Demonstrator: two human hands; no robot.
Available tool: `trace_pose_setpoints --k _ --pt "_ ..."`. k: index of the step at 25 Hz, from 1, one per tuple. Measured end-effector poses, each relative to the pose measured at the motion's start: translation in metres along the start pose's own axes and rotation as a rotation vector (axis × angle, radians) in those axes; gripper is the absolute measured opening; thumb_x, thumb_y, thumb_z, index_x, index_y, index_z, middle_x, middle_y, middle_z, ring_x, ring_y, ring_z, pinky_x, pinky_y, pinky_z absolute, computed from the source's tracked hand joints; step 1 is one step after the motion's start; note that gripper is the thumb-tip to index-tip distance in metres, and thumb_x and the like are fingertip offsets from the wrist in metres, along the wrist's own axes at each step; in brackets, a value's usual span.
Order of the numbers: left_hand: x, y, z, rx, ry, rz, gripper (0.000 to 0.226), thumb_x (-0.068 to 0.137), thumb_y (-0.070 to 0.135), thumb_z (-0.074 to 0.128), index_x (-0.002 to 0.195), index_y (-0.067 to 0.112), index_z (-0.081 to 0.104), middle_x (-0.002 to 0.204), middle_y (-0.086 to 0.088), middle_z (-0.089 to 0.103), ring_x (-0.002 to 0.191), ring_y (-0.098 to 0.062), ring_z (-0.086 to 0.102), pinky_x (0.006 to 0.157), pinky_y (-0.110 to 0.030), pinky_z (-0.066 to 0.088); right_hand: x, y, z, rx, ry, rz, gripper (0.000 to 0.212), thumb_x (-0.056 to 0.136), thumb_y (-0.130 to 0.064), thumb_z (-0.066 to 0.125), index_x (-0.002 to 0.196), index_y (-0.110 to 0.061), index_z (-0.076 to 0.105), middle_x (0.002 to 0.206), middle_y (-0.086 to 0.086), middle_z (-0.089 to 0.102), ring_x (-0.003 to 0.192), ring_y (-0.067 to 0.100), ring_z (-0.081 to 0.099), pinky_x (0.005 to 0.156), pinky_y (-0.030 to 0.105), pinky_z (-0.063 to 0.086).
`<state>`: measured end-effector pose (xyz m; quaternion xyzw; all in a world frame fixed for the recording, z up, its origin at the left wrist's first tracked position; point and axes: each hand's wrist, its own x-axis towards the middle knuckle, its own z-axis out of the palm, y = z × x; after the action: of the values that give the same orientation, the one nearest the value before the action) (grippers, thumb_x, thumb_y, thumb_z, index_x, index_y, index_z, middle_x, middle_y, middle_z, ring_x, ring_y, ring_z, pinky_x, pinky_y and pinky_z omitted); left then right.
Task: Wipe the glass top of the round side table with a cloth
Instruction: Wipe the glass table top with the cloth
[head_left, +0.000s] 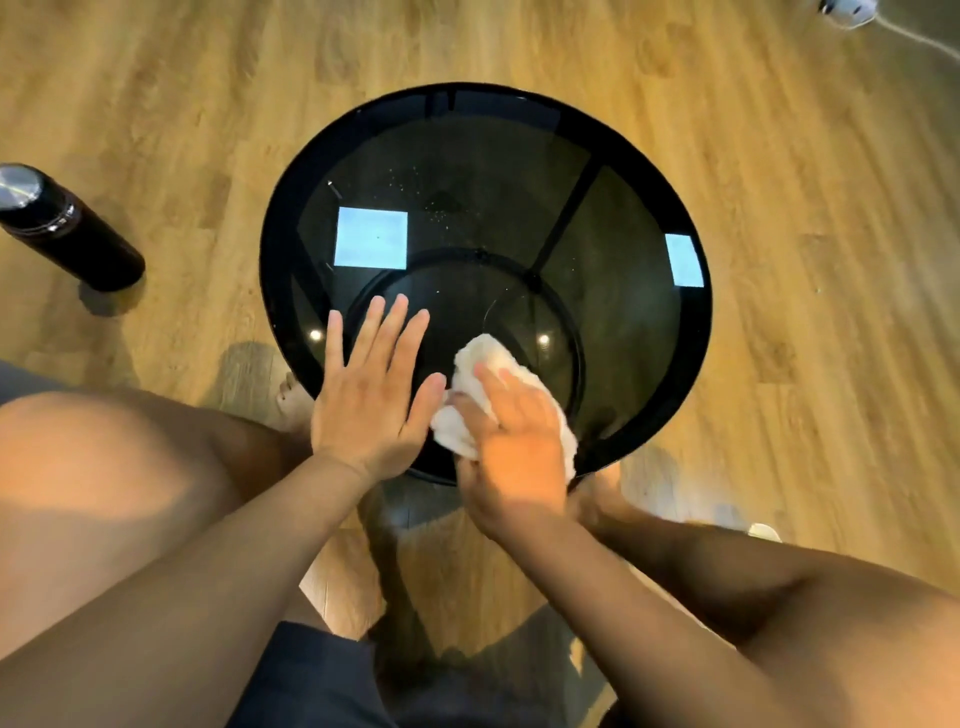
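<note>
Your knees (88, 467) frame the view. At nine o'clock a black bottle (72, 228) stands on the floor. Your left grip (371, 395) lies released, flat on the glass surface (467, 156) at seven o'clock. Your right grip (511, 441), fingers straight, presses the white cloth (483, 353) at six.

Warm light, square glare on the glass top (493, 171), fisheye edges softly blurred
</note>
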<state>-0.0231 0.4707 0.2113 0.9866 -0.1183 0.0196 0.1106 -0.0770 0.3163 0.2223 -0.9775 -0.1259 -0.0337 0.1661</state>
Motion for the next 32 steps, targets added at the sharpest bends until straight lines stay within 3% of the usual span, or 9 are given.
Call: trace_pose_setpoints --k 2,5,11,14,17,21,23,25,32 --pt "-0.002 0.000 0.000 -0.010 0.019 -0.003 0.061 0.101 0.046 0.015 0.151 0.014 0.029 0.160 -0.011 0.029 0.150 -0.028 0.018 0.122 -0.054 0.003 -0.004 -0.018 -0.001 0.029 -0.052 -0.024 0.049 0.077 -0.027 0.076 0.124 -0.021 0.064 0.142 0.006 0.054 0.132 0.033 0.048 0.108 0.054 0.041" --pt "0.000 0.001 0.000 -0.033 -0.002 -0.016 0.064 0.099 0.048 0.017 0.151 0.014 0.029 0.160 -0.011 0.028 0.151 -0.028 0.018 0.122 -0.055 0.003 0.003 0.052 -0.032 -0.029 -0.059 -0.159 0.052 0.072 -0.026 0.077 0.121 -0.019 0.062 0.126 0.010 0.062 0.112 0.035 0.060 0.090 0.050 0.051" --pt "0.001 -0.001 0.001 -0.024 -0.013 -0.039 0.063 0.099 0.052 0.020 0.152 0.018 0.026 0.162 -0.006 0.026 0.152 -0.025 0.014 0.121 -0.055 0.004 0.037 0.205 -0.081 -0.293 0.023 0.369 0.041 0.088 -0.038 0.047 0.124 -0.026 0.063 0.134 0.016 0.052 0.116 0.044 0.050 0.098 0.044 0.044" --pt "0.001 0.000 0.000 -0.032 -0.011 -0.035 0.065 0.099 0.053 0.017 0.152 0.017 0.028 0.161 -0.006 0.028 0.151 -0.025 0.017 0.121 -0.056 0.007 0.040 0.161 -0.066 -0.278 0.043 0.402 0.037 0.088 -0.026 0.055 0.124 -0.019 0.062 0.134 0.019 0.052 0.108 0.047 0.047 0.092 0.040 0.040" --pt "0.001 0.000 0.001 -0.048 0.001 -0.022 0.065 0.099 0.052 0.016 0.151 0.016 0.031 0.160 -0.006 0.030 0.150 -0.026 0.020 0.121 -0.056 0.008 0.030 0.081 -0.037 -0.206 0.127 0.194 0.036 0.080 -0.019 0.059 0.115 -0.015 0.067 0.123 0.021 0.058 0.095 0.039 0.048 0.080 0.041 0.046" --pt "-0.002 -0.002 0.003 -0.049 0.025 -0.011 0.060 0.099 0.041 0.018 0.150 0.014 0.033 0.159 -0.009 0.032 0.150 -0.026 0.022 0.123 -0.052 0.004 0.018 -0.010 0.008 0.057 -0.012 0.125 0.039 0.092 -0.033 0.053 0.129 -0.024 0.052 0.122 0.005 0.051 0.097 0.020 0.048 0.075 0.023 0.041" --pt "-0.002 -0.001 0.002 -0.050 0.024 -0.014 0.060 0.098 0.041 0.019 0.150 0.014 0.033 0.159 -0.008 0.031 0.150 -0.026 0.021 0.123 -0.050 0.001 0.014 -0.009 0.001 0.018 -0.062 -0.018 0.045 0.088 -0.038 0.057 0.130 -0.023 0.054 0.127 0.005 0.050 0.096 0.018 0.044 0.073 0.016 0.036" --pt "-0.001 0.001 0.001 -0.043 0.010 -0.024 0.061 0.099 0.046 0.021 0.151 0.015 0.031 0.160 -0.007 0.030 0.151 -0.024 0.019 0.123 -0.050 0.001 0.013 0.043 -0.020 -0.053 -0.121 -0.117 0.045 0.082 -0.039 0.059 0.124 -0.023 0.063 0.127 0.009 0.053 0.094 0.027 0.048 0.074 0.031 0.045" --pt "0.001 0.000 0.003 -0.032 0.017 -0.041 0.063 0.099 0.051 0.023 0.150 0.017 0.031 0.160 -0.006 0.030 0.150 -0.025 0.021 0.122 -0.053 0.005 0.049 0.197 -0.078 -0.294 -0.012 0.461 0.040 0.087 -0.044 0.041 0.119 -0.030 0.060 0.127 0.013 0.058 0.106 0.041 0.057 0.089 0.048 0.052"
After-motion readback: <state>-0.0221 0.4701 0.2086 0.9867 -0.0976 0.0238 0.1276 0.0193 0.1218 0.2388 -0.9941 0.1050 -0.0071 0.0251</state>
